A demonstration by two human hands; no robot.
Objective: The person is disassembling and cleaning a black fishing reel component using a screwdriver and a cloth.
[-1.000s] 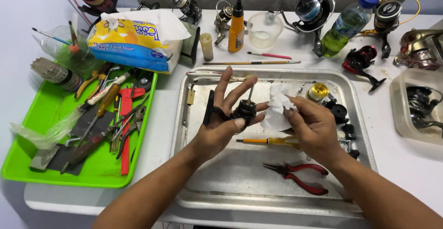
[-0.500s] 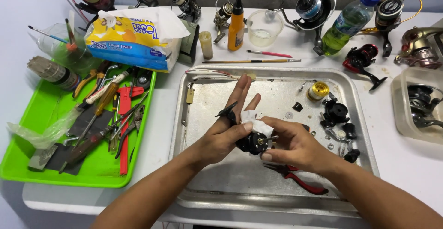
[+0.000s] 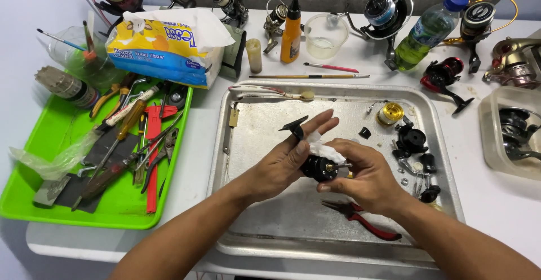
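Observation:
My left hand [image 3: 284, 161] holds a black fishing reel body [image 3: 318, 168] over the metal tray [image 3: 248, 144], fingers stretched out past it. Pressed against the reel from the right, my right hand [image 3: 363, 173] grips a wad of white tissue [image 3: 324, 150] on top of the part. A black foot of the reel [image 3: 294, 125] sticks up behind my left fingers. Red-handled pliers [image 3: 360, 223] lie on the tray just below my right hand.
Loose black reel parts [image 3: 414, 144] and a gold spool [image 3: 390, 113] lie at the tray's right. A green tray [image 3: 34, 201] of hand tools sits left, a tissue pack [image 3: 163, 46] behind it. Reels, an orange bottle [image 3: 291, 29], a clear cup [image 3: 326, 34] and brushes line the back.
Both hands came down and toward me with the reel body, from mid-tray to the near half. The tissue went from spread open in my right hand to pressed on the reel.

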